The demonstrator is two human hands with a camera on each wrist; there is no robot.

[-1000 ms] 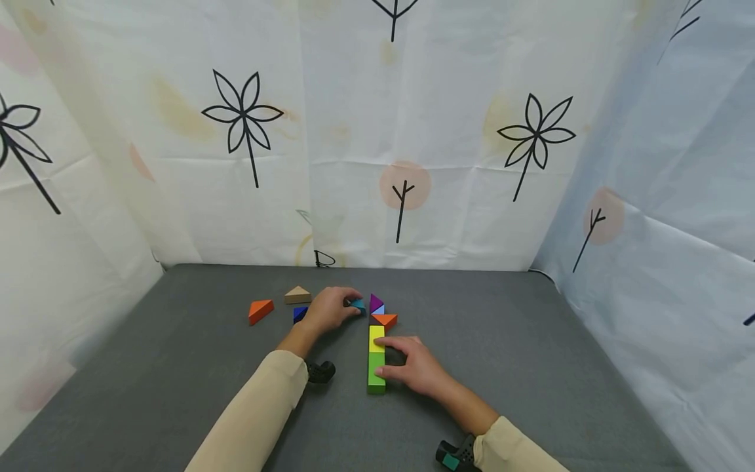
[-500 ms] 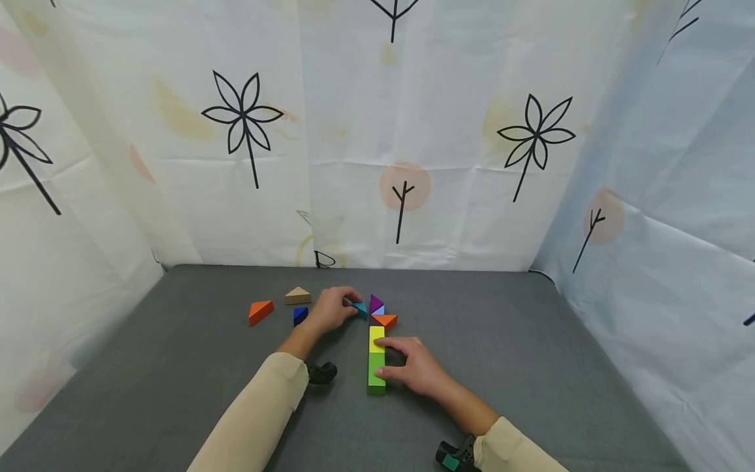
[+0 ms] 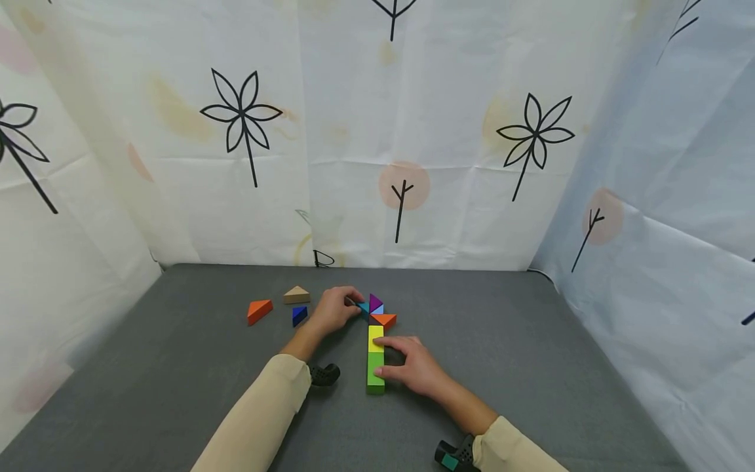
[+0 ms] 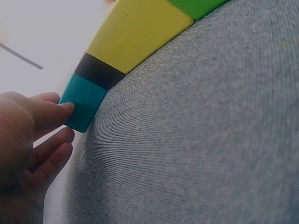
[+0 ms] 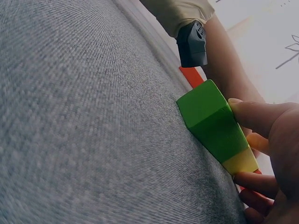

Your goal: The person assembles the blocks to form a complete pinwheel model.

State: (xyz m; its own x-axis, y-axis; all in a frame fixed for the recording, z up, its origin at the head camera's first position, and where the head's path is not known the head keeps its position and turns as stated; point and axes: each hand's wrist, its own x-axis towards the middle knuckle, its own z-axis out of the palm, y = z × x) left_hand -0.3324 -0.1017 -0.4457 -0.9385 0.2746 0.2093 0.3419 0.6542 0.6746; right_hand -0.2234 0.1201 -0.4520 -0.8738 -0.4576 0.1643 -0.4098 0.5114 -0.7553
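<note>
Teal block [image 4: 85, 100] pinched in the left hand [image 3: 336, 309], against a black block [image 4: 100, 71] on a grey table [image 3: 531, 360]: likely light, stiff, smooth, best held by its flat faces. Apart, the right hand [image 3: 415, 364] rests spread across a green block [image 3: 375, 376] and yellow block [image 3: 375, 333].

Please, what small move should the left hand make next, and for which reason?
I would probably have the left hand gently release the teal block. The left wrist view shows it pinched by the fingers, with its edge seeming to meet the dark block. The right hand touches the yellow block and green block, which may help steady them.
</note>
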